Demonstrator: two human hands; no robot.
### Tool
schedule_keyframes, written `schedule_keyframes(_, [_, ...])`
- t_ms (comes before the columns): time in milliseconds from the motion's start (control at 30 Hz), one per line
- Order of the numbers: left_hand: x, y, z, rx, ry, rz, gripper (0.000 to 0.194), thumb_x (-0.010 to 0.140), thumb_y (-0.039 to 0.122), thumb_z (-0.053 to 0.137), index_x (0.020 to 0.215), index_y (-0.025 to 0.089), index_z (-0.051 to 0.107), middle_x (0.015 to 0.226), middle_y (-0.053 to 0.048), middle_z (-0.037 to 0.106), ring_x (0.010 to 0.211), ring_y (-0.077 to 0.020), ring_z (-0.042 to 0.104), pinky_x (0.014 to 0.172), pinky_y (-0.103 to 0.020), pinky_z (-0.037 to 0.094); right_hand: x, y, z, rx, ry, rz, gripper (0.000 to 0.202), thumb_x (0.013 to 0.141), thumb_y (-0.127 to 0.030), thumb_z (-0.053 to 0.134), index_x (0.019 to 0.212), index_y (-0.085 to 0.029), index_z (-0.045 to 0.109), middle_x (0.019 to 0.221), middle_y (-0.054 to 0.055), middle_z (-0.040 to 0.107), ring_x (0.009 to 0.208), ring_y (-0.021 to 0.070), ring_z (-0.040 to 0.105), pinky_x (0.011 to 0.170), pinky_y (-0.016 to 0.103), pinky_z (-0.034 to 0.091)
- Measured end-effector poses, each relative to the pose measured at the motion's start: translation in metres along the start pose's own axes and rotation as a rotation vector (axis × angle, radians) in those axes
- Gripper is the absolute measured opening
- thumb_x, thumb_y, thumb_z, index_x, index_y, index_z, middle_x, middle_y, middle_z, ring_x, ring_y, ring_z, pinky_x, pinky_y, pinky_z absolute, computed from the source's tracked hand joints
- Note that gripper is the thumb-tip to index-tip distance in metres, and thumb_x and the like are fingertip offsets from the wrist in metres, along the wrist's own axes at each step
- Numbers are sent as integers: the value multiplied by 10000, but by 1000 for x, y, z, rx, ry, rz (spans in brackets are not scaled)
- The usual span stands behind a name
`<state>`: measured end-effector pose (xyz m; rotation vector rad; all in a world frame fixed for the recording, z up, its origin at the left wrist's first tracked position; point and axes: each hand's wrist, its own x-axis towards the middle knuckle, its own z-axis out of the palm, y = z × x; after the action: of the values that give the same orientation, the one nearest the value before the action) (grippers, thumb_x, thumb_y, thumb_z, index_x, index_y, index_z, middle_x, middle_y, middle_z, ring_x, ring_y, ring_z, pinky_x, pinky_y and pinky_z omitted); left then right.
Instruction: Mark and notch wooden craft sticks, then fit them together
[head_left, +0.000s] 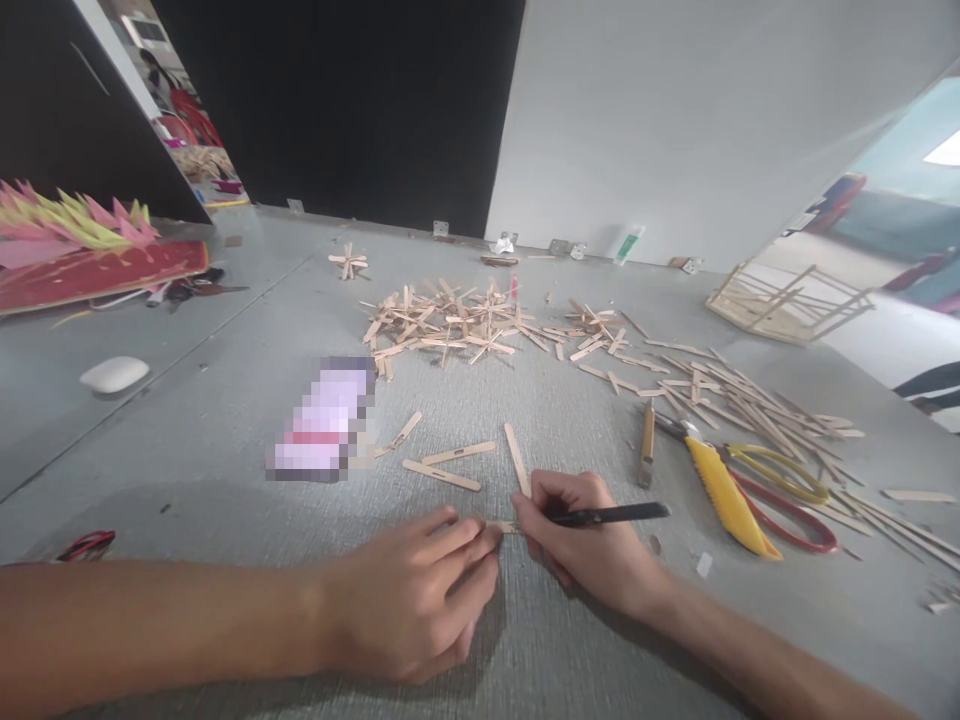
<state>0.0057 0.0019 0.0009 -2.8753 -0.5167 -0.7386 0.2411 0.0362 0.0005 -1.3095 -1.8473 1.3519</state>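
Note:
My right hand [574, 525] is closed around a slim black pen-like tool [615, 514], its tip hidden behind the fingers. Between my hands a short piece of a popsicle stick [506, 527] shows on the table. My left hand [420, 590] has its fingertips bent together and pressed on that stick, pinning it down. Just beyond my right hand lies another popsicle stick [517, 458]. Two slotted popsicle sticks, an upper one [459, 453] and a lower one [442, 475], lie at an angle ahead of my left hand.
A phone [322, 420] lies left of the sticks, with a white mouse [115, 375] farther left. Behind spreads a pile of popsicle sticks [450, 320]. At right are a yellow cutter [731, 500], red-and-yellow-handled pliers [787, 515] and long thin sticks [772, 410]. Upright panels [637, 120] border the table.

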Motion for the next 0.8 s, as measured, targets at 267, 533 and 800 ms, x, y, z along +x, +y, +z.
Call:
schedule_keyframes(267, [-1,1,2,-2,-12,-7,329,966,187,488,1127,-3,703,1179,-223,737,1068,-319,678,891,-410,561,1,2,1,39,-3,18,446,953,-416,642,617,-234,411,461,-61,481,334,77,422,337,197,282])
schedule_keyframes(533, [-1,0,0,19,-24,-10,341,979,182,465,1137,1,707,1177,-216,741,1063,-307,680,891,-402,568,2,0,3,37,-2,4,440,949,-406,655,609,-230,437,434,-66,450,331,70,381,337,204,247])
schedule_keyframes(800, [0,0,2,5,-22,-10,323,967,174,491,1124,-10,705,1165,-232,739,1062,-316,683,899,-410,557,0,0,2,5,-10,-37,474,983,-407,598,605,-240,367,425,-70,410,347,70,366,351,213,248])
